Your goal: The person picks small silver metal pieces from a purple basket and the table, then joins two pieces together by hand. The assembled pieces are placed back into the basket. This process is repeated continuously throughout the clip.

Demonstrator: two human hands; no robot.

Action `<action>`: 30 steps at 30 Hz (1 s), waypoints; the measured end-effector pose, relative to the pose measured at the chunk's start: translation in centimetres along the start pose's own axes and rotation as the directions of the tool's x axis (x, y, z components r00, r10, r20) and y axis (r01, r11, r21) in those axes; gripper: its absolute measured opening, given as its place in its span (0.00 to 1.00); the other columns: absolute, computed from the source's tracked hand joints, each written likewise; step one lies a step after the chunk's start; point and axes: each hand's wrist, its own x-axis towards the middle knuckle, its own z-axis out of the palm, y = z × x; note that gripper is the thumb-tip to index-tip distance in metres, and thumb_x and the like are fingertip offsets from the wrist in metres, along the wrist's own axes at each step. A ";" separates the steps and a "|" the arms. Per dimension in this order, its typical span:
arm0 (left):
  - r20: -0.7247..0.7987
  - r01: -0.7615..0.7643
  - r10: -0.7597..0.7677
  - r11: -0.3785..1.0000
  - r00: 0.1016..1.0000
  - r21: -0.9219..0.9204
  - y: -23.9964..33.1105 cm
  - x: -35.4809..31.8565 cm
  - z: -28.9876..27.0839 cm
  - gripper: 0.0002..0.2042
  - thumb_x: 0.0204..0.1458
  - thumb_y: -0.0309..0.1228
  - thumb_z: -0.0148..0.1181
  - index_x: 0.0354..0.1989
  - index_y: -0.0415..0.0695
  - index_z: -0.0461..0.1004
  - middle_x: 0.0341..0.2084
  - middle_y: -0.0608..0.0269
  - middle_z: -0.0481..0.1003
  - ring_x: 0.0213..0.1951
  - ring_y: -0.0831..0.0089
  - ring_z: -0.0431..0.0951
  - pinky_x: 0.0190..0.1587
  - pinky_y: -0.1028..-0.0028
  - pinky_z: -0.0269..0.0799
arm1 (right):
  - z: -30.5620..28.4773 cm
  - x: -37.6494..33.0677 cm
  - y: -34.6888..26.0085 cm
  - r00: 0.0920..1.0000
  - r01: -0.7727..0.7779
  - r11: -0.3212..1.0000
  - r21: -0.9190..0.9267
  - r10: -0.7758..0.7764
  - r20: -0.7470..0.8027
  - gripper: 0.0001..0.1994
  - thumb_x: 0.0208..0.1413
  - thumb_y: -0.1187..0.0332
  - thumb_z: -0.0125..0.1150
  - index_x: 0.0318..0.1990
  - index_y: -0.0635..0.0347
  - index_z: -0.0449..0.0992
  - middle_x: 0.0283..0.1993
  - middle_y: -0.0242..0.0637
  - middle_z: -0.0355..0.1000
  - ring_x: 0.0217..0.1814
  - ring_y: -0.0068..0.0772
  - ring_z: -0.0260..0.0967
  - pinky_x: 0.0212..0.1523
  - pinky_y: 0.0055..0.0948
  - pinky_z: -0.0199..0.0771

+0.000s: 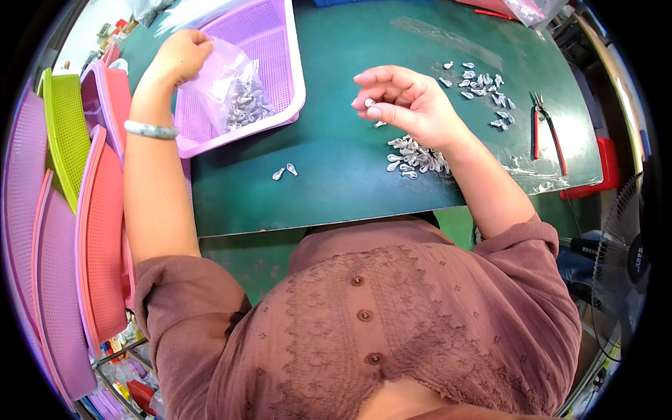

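My left hand (183, 57) is closed on the rim of a clear plastic bag (218, 61), which rests in a purple perforated basket (290, 105). Small grey teardrop-shaped pieces (248, 103) fill the bag's lower end. Above the table, my right hand (416, 105) pinches one small grey piece (369, 103) between thumb and fingertips. Beneath that hand's wrist lies a heap of similar pieces (413, 155), partly hidden by the arm. Two loose pieces (285, 171) lie nearer the basket, and a scattered group (481, 85) lies farther right.
The green table (336, 189) has red-handled pliers (546, 133) on its right side. Stacked purple, green and pink baskets (101, 238) stand close by my left arm. At the right, a black fan (619, 245) stands beyond the table, near a red container (595, 171).
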 end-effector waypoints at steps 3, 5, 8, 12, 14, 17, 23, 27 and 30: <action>-0.323 -0.206 0.243 0.968 0.915 0.145 2.5 -1.5 1.1 0.13 0.48 0.36 0.52 0.34 0.39 0.75 0.22 0.54 0.75 0.25 0.66 0.75 0.33 0.70 0.70 | -0.4 -0.2 -0.1 0.999 -0.028 0.999 0.027 0.029 -0.040 0.17 0.49 0.75 0.57 0.49 0.65 0.66 0.38 0.38 0.73 0.39 0.23 0.70 0.42 0.22 0.70; -0.471 -0.281 0.303 0.952 0.828 0.119 4.3 -3.9 1.9 0.11 0.48 0.34 0.54 0.34 0.39 0.75 0.22 0.57 0.75 0.26 0.69 0.75 0.34 0.73 0.69 | -0.4 -0.1 -0.2 0.999 -0.032 0.998 0.053 0.033 -0.030 0.18 0.49 0.75 0.57 0.49 0.66 0.66 0.38 0.39 0.73 0.38 0.24 0.71 0.41 0.22 0.71; -0.512 -0.495 0.335 0.842 0.791 -0.214 6.2 -7.3 4.8 0.08 0.47 0.29 0.56 0.33 0.39 0.75 0.22 0.62 0.75 0.26 0.75 0.74 0.32 0.77 0.69 | -0.3 0.1 -0.3 0.999 -0.040 0.997 0.069 0.041 -0.011 0.18 0.50 0.74 0.57 0.49 0.67 0.65 0.38 0.40 0.73 0.38 0.25 0.71 0.41 0.23 0.72; -0.220 -0.380 0.309 0.743 0.925 -0.551 8.0 -10.9 8.5 0.06 0.47 0.26 0.56 0.32 0.39 0.75 0.22 0.65 0.73 0.25 0.81 0.70 0.29 0.80 0.66 | -0.1 0.1 -0.3 0.998 -0.066 0.996 0.068 0.067 -0.014 0.18 0.50 0.74 0.57 0.49 0.67 0.65 0.38 0.40 0.73 0.37 0.25 0.71 0.41 0.23 0.72; -0.104 -0.302 0.315 0.684 0.943 -0.664 8.3 -11.8 10.0 0.05 0.47 0.26 0.57 0.31 0.38 0.74 0.21 0.69 0.72 0.24 0.84 0.67 0.28 0.82 0.65 | -0.2 0.1 -0.2 0.997 -0.069 0.995 0.071 0.070 -0.021 0.18 0.50 0.75 0.57 0.49 0.67 0.65 0.37 0.39 0.73 0.37 0.24 0.71 0.40 0.22 0.71; -0.041 -0.231 0.317 0.591 0.947 -0.773 9.1 -13.0 11.5 0.06 0.48 0.27 0.57 0.31 0.38 0.74 0.21 0.70 0.72 0.24 0.85 0.67 0.27 0.84 0.64 | -0.1 0.0 0.3 0.999 -0.034 0.999 0.039 0.036 -0.033 0.18 0.49 0.75 0.57 0.49 0.66 0.65 0.35 0.37 0.72 0.36 0.22 0.70 0.38 0.20 0.70; -0.008 -0.144 0.258 0.513 0.966 -0.846 9.3 -13.5 13.3 0.07 0.49 0.29 0.57 0.28 0.37 0.72 0.20 0.71 0.70 0.22 0.86 0.65 0.25 0.84 0.63 | 0.3 -0.2 0.9 0.986 0.162 0.903 -0.399 -0.164 0.027 0.19 0.47 0.79 0.57 0.49 0.63 0.67 0.33 0.33 0.72 0.36 0.22 0.69 0.38 0.21 0.69; 0.006 -0.111 0.212 0.537 0.977 -0.836 8.5 -13.2 14.6 0.08 0.50 0.30 0.56 0.27 0.38 0.71 0.18 0.72 0.68 0.20 0.86 0.62 0.22 0.84 0.60 | 0.6 -0.2 0.7 0.969 0.244 0.784 -0.571 -0.225 0.105 0.20 0.45 0.80 0.57 0.49 0.62 0.67 0.33 0.34 0.72 0.35 0.23 0.69 0.38 0.23 0.70; 0.102 0.014 0.178 0.440 0.979 -0.898 8.4 -13.1 14.8 0.07 0.51 0.31 0.55 0.27 0.39 0.71 0.18 0.72 0.67 0.20 0.87 0.62 0.22 0.84 0.59 | 0.8 -0.1 1.1 0.957 0.271 0.789 -0.552 -0.281 0.069 0.19 0.44 0.79 0.58 0.47 0.60 0.69 0.27 0.32 0.70 0.27 0.23 0.65 0.31 0.21 0.68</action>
